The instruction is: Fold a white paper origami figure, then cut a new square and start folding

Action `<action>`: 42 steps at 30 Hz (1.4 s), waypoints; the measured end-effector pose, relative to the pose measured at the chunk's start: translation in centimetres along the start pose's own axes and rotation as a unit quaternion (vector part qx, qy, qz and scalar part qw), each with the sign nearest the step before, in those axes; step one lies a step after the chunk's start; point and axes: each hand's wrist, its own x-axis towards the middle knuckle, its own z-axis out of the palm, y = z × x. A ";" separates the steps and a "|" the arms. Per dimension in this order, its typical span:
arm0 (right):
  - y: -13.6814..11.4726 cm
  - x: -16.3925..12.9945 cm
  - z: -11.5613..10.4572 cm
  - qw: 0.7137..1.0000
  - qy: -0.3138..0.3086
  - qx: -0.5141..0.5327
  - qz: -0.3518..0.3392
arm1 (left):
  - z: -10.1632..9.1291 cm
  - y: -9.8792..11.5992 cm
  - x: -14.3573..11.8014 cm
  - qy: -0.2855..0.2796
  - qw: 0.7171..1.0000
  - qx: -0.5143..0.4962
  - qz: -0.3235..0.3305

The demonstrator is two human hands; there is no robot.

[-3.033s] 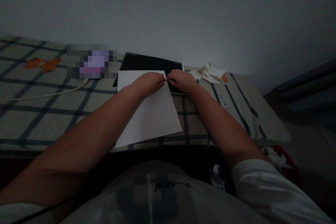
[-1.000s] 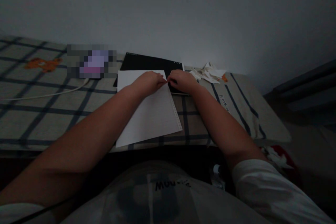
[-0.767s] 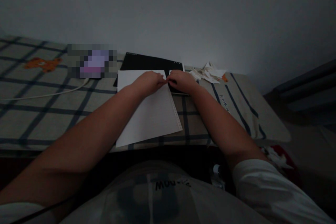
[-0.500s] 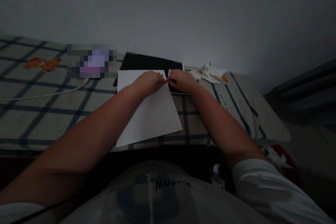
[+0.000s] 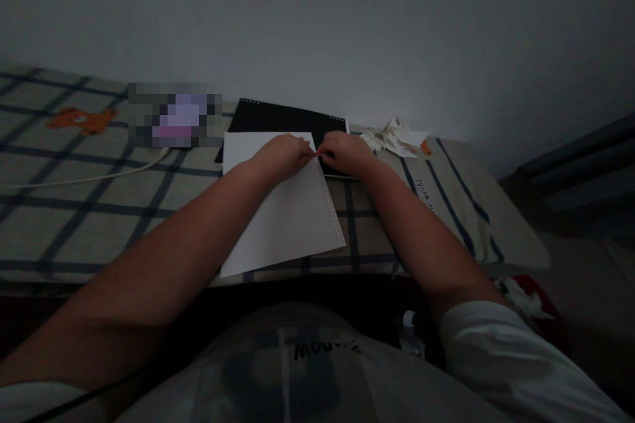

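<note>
A white sheet of paper lies slanted on the checked cloth, with a row of punched holes down its right edge. My left hand rests on its upper part, thumb and fingers pinched on the paper near the right edge. My right hand is closed too, its fingertips meeting the left ones at the sheet's upper right edge. The bit of paper between the right fingers is mostly hidden. Behind both hands lies a black cover with small holes at its corners, partly under the sheet.
Torn paper scraps are heaped right of the black cover. On the left lie a blurred-out purple-screened device with a white cable and an orange cut-out. A pale wall stands behind. Below the edge is a bottle.
A short holed strip that showed above my right fingertips is no longer visible there. Both hands stay in nearly the same place, and the sheet lies as before.
</note>
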 end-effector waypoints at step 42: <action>0.2 0.2 1.2 0.999 0.032 0.004 -0.022 | -0.6 -0.7 -0.3 -0.009 0.998 -0.011 0.054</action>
